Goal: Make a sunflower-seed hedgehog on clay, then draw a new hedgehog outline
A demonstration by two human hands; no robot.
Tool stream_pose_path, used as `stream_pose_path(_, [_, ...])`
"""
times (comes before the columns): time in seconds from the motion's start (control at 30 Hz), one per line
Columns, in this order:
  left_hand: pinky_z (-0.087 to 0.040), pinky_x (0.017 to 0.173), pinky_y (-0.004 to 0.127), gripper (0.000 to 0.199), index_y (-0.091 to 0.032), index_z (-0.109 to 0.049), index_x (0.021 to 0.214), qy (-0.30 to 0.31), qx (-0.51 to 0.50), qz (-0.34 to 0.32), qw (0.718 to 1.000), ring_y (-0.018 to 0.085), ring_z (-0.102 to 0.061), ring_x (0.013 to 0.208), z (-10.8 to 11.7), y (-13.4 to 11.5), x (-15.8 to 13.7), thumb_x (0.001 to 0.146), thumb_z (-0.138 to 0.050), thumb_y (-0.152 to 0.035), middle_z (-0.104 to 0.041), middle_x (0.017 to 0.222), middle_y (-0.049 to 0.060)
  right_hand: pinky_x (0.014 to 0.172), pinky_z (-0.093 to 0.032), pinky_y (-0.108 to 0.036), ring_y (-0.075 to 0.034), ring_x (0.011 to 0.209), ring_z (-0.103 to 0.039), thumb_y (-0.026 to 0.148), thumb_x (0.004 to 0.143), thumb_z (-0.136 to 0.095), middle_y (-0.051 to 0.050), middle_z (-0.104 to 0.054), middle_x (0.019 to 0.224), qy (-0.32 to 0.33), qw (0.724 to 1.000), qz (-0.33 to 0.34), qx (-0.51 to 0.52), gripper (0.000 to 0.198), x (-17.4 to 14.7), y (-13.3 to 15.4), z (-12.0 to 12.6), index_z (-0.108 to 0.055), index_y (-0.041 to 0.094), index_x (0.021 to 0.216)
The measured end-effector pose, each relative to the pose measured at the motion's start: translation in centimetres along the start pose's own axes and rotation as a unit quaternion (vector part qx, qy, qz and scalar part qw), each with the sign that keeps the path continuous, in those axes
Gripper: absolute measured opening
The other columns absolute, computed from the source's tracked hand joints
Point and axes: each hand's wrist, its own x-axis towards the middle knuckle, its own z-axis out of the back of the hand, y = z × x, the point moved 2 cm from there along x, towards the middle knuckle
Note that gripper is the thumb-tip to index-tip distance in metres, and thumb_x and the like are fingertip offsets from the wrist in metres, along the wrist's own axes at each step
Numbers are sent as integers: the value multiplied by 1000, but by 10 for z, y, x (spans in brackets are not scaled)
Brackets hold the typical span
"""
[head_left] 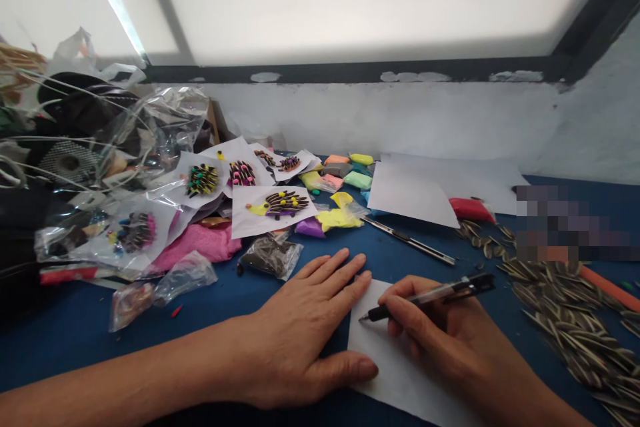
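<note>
My right hand (440,333) grips a black pen (425,297), its tip at the upper left part of a white sheet of paper (390,373). No mark shows clearly on the sheet. My left hand (315,330) lies flat with fingers stretched out, its thumb and fingertips over the sheet's left edge. Just beyond the left fingers sits a clear bag of dark clay (273,255). A utility knife (410,240) lies past the sheet. Farther back is a paper with a hedgehog figure (280,203) made of seeds and coloured clay.
Striped sunflower seeds (575,320) are heaped at the right beside an orange stick (610,290). Blank white papers (415,190) and colourful clay packets (340,217) lie at the back. More seed hedgehogs (203,180), pink clay (200,243) and plastic bags (170,120) crowd the left.
</note>
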Motion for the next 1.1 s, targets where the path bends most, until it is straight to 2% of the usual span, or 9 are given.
stream_pose_path(0.2, [-11, 120, 51, 81, -18, -20, 157, -10, -4, -5, 1000, 29, -4, 149, 0, 0, 1, 94, -53, -57, -9, 160, 9, 49, -38, -23, -11, 53, -47, 53, 93, -51, 3, -54, 63, 3, 1000, -4, 6, 39, 0, 0, -1, -60, 22, 72])
stream_pose_path(0.37, [-11, 119, 52, 81, -18, -20, 157, -7, 8, -9, 1000, 30, -4, 149, -1, 1, 1, 94, -52, -59, -8, 161, 9, 50, -38, -23, -11, 54, -47, 54, 93, -50, 4, -52, 62, 11, 1000, -22, 18, 38, 2, 1, -1, -60, 22, 75])
stream_pose_path(0.67, [-8, 119, 52, 80, -18, -20, 157, -2, 20, -12, 1000, 30, -1, 149, -1, 0, 0, 95, -50, -59, -2, 160, 8, 49, -39, -22, -11, 53, -47, 51, 93, -53, 3, -57, 65, -10, 1000, 3, 12, 33, -3, -1, 0, -64, 24, 79])
stream_pose_path(0.83, [-8, 119, 54, 78, -22, -21, 157, -3, 9, -17, 1000, 31, -2, 149, -1, 0, 1, 95, -53, -55, -8, 161, 3, 50, -39, -23, -11, 54, -47, 52, 93, -51, 4, -54, 63, 1, 1000, -8, 5, 34, -3, -1, 0, -63, 24, 80])
stream_pose_path(0.97, [-9, 119, 56, 79, -22, -23, 157, -21, -4, -27, 999, 33, -4, 148, -3, 2, 1, 93, -58, -52, -12, 161, 4, 48, -37, -23, -11, 53, -45, 55, 92, -53, 3, -56, 64, 2, 1000, -17, 26, 34, -3, -3, -1, -63, 24, 81])
stream_pose_path(1.1, [-9, 119, 56, 83, -19, -21, 157, -4, 0, -18, 1000, 33, -2, 149, -2, 2, 1, 92, -58, -55, -10, 161, 5, 50, -37, -23, -11, 54, -45, 57, 91, -53, 3, -58, 65, 10, 999, -32, 37, 36, -3, -6, -1, -63, 24, 81])
